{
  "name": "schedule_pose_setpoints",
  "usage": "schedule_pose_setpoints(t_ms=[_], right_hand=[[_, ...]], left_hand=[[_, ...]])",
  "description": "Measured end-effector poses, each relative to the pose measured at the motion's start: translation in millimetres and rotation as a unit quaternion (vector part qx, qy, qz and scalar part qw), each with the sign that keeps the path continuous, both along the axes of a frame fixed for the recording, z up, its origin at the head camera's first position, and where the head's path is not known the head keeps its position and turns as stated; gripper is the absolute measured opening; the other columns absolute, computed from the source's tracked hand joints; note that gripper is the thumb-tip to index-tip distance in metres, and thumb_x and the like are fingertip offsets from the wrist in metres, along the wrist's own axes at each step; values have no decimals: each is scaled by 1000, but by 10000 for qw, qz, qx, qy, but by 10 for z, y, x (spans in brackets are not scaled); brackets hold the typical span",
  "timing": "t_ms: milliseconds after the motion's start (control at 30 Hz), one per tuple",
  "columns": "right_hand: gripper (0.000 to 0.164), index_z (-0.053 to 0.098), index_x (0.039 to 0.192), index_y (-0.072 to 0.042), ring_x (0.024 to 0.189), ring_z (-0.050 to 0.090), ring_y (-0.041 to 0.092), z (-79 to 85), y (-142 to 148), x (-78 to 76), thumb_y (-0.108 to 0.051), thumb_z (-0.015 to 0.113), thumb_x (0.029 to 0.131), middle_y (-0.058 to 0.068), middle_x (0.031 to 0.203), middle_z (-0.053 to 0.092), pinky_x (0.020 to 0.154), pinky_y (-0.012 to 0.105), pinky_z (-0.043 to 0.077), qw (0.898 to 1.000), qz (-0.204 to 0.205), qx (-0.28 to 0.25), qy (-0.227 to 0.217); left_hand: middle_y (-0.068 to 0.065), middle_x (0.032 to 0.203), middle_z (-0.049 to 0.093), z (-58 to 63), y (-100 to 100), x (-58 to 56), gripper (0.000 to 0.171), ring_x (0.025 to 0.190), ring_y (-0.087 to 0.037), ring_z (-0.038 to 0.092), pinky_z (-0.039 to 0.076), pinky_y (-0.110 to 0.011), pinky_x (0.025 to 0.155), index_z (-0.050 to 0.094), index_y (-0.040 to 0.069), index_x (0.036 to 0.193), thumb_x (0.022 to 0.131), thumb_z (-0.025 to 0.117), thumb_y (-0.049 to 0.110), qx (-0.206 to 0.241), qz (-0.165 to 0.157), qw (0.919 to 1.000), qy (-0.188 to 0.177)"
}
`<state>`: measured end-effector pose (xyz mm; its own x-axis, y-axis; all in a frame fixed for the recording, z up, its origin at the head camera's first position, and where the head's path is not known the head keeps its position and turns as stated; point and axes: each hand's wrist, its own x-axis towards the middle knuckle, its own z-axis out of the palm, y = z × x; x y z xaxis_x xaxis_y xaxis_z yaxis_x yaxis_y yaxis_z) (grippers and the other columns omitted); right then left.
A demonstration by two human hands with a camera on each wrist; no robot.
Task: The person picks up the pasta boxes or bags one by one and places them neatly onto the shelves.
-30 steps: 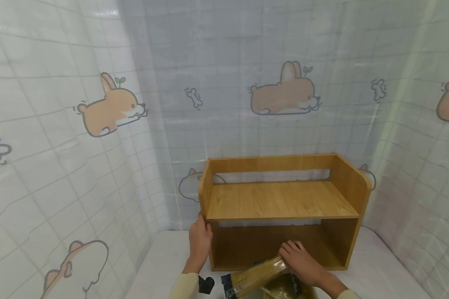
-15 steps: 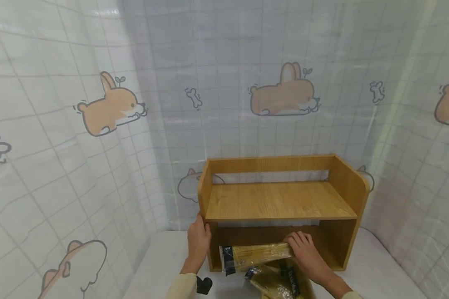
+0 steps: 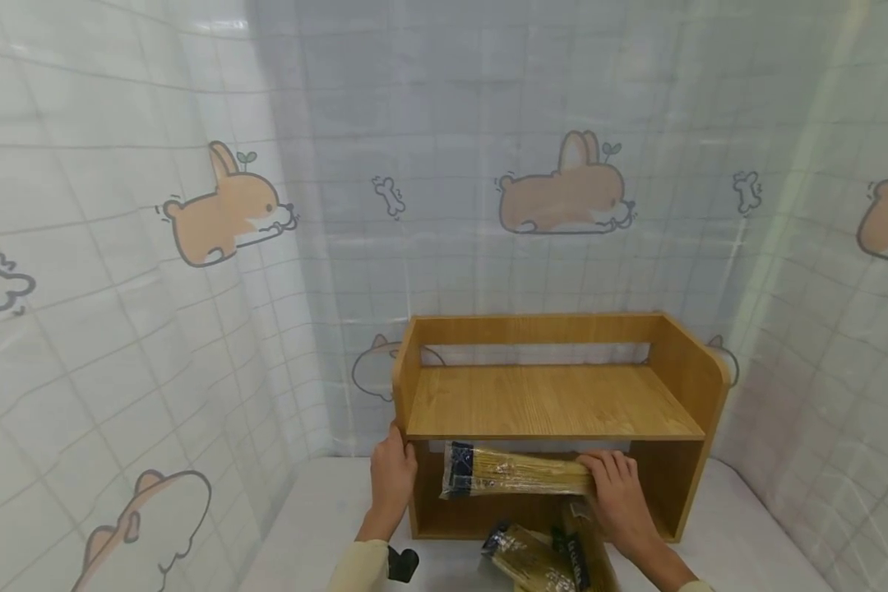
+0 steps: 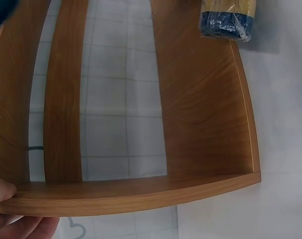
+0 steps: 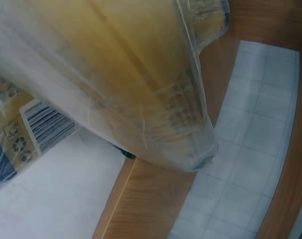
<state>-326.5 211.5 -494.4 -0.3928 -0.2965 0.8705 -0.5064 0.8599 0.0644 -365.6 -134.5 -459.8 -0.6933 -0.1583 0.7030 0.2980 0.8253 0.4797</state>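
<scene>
A small wooden shelf (image 3: 555, 400) stands on the white table, with an upper board and an open lower compartment. My left hand (image 3: 394, 475) grips its left side panel; in the left wrist view, the left-hand fingers (image 4: 29, 226) wrap the panel's edge. My right hand (image 3: 622, 497) holds a clear plastic pack of spaghetti (image 3: 525, 474) by its right end, level at the lower compartment's mouth. Its dark blue end (image 4: 226, 25) points toward the left panel. A second spaghetti pack (image 3: 590, 551) slants up to just beneath the right hand, looming large and blurred in the right wrist view.
Another spaghetti pack (image 3: 527, 557) lies in front of the shelf, overlapped by the slanted one. A black heart shape (image 3: 403, 564) shows beside the left sleeve. Curtains (image 3: 444, 263) with cartoon dogs and a grid pattern hang behind and on both sides.
The right hand has raised the spaghetti pack from in front of the shelf up to the lower compartment, turning it from tilted to nearly level. The left hand stays on the side panel.
</scene>
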Motion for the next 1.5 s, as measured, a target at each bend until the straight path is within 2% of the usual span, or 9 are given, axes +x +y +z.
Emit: schedule_pose_setpoints(t_ms=[133,333,433,567,667,1000,1233,1400,1500], right_hand=[[46,57,101,-1,85,44,26,30,28,20,-26,18,95,12,99,55,73,39,27,9993,-148,-217,249],[36,57,97,3,78,46,32,129,35,30,-17,28,91,17,96,57,66,43,30,9909,-765,-445,1013],[28,56,99,5,78,47,35,217,47,19,-10,43,80,20,94,56,65,45,30,9858,-1012,-661,1162],[42,56,101,5,80,47,36,315,79,17,-4,60,61,20,94,56,65,46,30,9808,-1235,-891,1216],[46,57,102,3,79,46,36,352,107,15,-3,64,57,19,95,57,63,45,30,9779,-1359,-932,1284],[47,57,106,0,86,50,34,336,227,50,-3,65,60,17,99,58,64,43,32,9749,-1790,-1036,822],[46,58,104,-2,86,55,35,456,263,30,-2,71,60,17,96,60,62,44,34,9693,-2099,-1042,749],[41,59,99,-1,81,56,36,534,284,2,-3,69,60,18,92,59,63,45,37,9693,-2066,-1146,676],[41,59,103,-3,72,56,37,554,293,13,-5,68,63,16,95,59,61,46,41,9666,-2209,-1194,509]], left_hand=[[-22,70,64,-4,11,-3,24,60,-31,62,44,-37,49,54,-5,101,78,58,0,-1,-15,9999,129],[-22,67,63,9,10,9,23,59,-33,61,43,-38,48,54,-6,99,77,59,0,-2,6,9999,122],[-21,66,62,18,6,11,20,59,-33,61,43,-39,49,54,-6,96,78,59,0,14,-14,9999,141],[-21,65,62,21,-1,9,21,58,-34,61,43,-40,49,54,-5,96,77,58,0,7,-11,9997,235],[-21,64,61,18,-11,4,22,57,-34,60,42,-41,49,54,-5,97,76,59,-1,25,8,9995,315],[-21,67,63,20,8,5,24,59,-33,61,44,-40,50,55,-6,99,76,58,-1,13,-58,9995,313],[-20,68,63,52,10,15,19,58,-28,61,44,-35,50,55,-4,98,80,56,1,26,-49,9999,95],[-20,68,63,52,5,24,22,58,-29,61,44,-35,49,55,-5,100,79,57,0,18,25,10000,20],[-20,68,62,46,12,34,25,59,-29,61,44,-35,50,54,-6,102,79,59,0,-35,23,10000,19]])
